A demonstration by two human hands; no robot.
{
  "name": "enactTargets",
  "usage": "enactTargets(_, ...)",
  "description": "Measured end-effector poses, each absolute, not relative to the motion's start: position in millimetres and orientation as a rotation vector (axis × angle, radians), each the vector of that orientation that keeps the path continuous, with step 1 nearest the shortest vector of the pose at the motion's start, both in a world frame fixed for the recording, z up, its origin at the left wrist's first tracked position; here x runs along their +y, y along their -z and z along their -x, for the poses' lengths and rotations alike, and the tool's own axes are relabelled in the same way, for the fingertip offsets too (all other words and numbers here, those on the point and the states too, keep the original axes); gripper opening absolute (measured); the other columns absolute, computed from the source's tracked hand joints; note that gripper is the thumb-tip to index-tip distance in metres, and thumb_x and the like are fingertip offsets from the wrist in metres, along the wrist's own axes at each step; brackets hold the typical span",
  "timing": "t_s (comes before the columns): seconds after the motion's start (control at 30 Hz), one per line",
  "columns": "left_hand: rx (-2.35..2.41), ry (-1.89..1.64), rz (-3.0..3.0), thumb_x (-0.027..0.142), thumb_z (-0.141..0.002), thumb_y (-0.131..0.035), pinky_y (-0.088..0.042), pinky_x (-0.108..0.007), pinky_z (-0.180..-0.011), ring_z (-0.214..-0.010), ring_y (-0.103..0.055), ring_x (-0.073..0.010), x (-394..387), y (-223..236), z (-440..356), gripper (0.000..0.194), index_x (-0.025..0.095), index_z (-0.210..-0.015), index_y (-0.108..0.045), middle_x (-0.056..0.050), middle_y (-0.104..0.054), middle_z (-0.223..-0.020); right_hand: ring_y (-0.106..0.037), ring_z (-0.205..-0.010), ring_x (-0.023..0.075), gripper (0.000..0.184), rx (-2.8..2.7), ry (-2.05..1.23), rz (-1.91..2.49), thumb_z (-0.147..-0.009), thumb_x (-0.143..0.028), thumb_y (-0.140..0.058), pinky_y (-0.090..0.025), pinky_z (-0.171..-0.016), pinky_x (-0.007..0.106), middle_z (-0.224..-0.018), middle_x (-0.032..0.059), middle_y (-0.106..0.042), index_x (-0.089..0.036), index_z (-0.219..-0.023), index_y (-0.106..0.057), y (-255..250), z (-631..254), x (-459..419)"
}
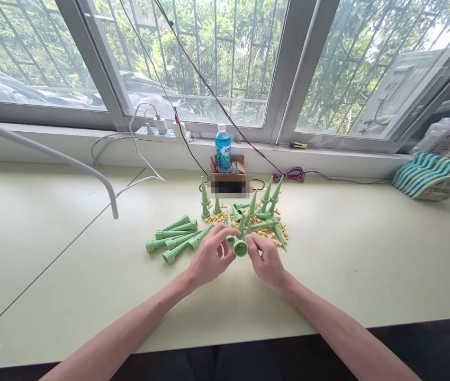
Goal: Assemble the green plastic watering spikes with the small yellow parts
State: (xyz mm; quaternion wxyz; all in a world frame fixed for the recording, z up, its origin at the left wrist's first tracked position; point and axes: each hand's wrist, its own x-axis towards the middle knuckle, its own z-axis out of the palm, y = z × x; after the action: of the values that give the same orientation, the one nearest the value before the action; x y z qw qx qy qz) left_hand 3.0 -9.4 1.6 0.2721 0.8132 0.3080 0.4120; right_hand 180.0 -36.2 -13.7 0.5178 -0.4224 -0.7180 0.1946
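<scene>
Between my hands, a green plastic plant-watering spike [241, 248] turns its round open end toward me. My left hand [213, 253] curls around its left side, thumb and index finger at the spike. At its right side, my right hand [265, 258] is closed in a pinch; whatever is in those fingertips is hidden. Just beyond my hands lies a pile of small yellow valve pieces [262, 223] mixed with more green spikes. Several green spikes [175, 242] lie on their sides left of my left hand. A few others, such as one assembled spike [204, 198], stand upright behind.
On the pale table [368, 254], a small cardboard box [243, 165] and a blue-liquid bottle [223, 148] stand at the back. Coiled wires [290, 174] lie right of them. Green and teal plastic items [427, 177] are stacked far right. A white tube [90, 177] hangs at left.
</scene>
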Motion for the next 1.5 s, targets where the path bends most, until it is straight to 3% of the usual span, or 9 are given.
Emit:
enactTargets(0.17, 0.966, -1.101, -1.885, 0.024, -0.092, -0.053, -0.047, -0.019, -0.049, -0.057, -0.054, -0.0063, -11.5, -7.0, -5.6, 0.006, 0.019, -0.094, -0.053, 0.000, -0.055, -0.090, -0.032, -0.048, 0.0099, 0.034, -1.687, -0.401, 1.020, -0.103, -0.026, -0.039, -0.027, -0.048, 0.024, -0.056, -0.0054, -0.037, -0.022, -0.069, -0.035, 15.5, -180.7, -36.0)
enactTargets(0.4, 0.936, -0.929, -1.663, 0.054, -0.096, -0.047, -0.039, -0.020, -0.046, -0.046, -0.050, -0.0083, -11.8, -14.0, -3.2, 0.045, 0.015, -0.073, -0.055, 0.002, -0.054, -0.060, -0.035, -0.050, 0.0101, 0.032, -1.690, -0.317, 0.966, -0.103, -0.024, -0.039, -0.029, -0.049, 0.023, -0.058, -0.0047, -0.039, -0.021, -0.072, -0.043, 13.7, -180.6, -36.3)
enactTargets(0.5, 0.900, -0.737, -1.633, 0.059, -0.092, -0.052, -0.035, -0.021, -0.046, -0.044, -0.048, -0.0092, -11.3, -14.4, -2.4, 0.050, 0.015, -0.069, -0.055, 0.001, -0.054, -0.052, -0.039, -0.052, 0.0105, 0.030, -1.711, -0.304, 0.946, -0.103, -0.023, -0.040, -0.032, -0.051, 0.023, -0.060, -0.0034, -0.045, -0.020, -0.074, -0.047, 14.0, -180.6, -35.5)
enactTargets(0.87, 0.814, -0.630, -1.542, 0.052, -0.087, -0.063, -0.033, -0.022, -0.049, -0.045, -0.049, -0.0093, -11.3, -17.8, -0.9, 0.044, 0.018, -0.068, -0.044, 0.003, -0.054, -0.051, -0.038, -0.054, 0.0110, 0.030, -1.810, -0.388, 0.981, -0.103, -0.025, -0.040, -0.030, -0.053, 0.023, -0.062, -0.0036, -0.042, -0.021, -0.074, -0.044, 17.1, -182.8, -34.4)
enactTargets(1.2, 0.845, -0.717, -1.839, 0.043, -0.088, -0.063, -0.042, -0.021, -0.050, -0.056, -0.051, -0.0105, -7.7, -7.9, 0.1, 0.031, 0.017, -0.074, -0.053, 0.004, -0.048, -0.062, -0.029, -0.052, 0.0113, 0.035, -1.832, -0.488, 1.079, -0.102, -0.030, -0.038, -0.025, -0.051, 0.025, -0.059, -0.0048, -0.035, -0.022, -0.069, -0.032, 18.5, -184.6, -31.7)
enactTargets(1.37, 0.864, -0.771, -2.034, 0.035, -0.089, -0.061, -0.048, -0.023, -0.055, -0.064, -0.056, -0.0118, -7.9, -4.5, -0.7, 0.018, 0.017, -0.089, -0.059, 0.000, -0.056, -0.078, -0.027, -0.052, 0.0110, 0.037, -1.819, -0.544, 1.117, -0.102, -0.031, -0.039, -0.023, -0.050, 0.026, -0.058, -0.0054, -0.032, -0.022, -0.068, -0.028, 17.7, -184.3, -31.7)
enactTargets(1.5, 0.831, -0.857, -2.206, 0.028, -0.091, -0.059, -0.047, -0.021, -0.054, -0.063, -0.057, -0.0103, -8.3, 2.0, -1.2, 0.013, 0.017, -0.084, -0.058, -0.001, -0.054, -0.082, -0.028, -0.050, 0.0105, 0.040, -1.794, -0.560, 1.153, -0.102, -0.034, -0.041, -0.023, -0.049, 0.026, -0.056, -0.0055, -0.032, -0.021, -0.066, -0.030, 15.7, -183.2, -31.6)
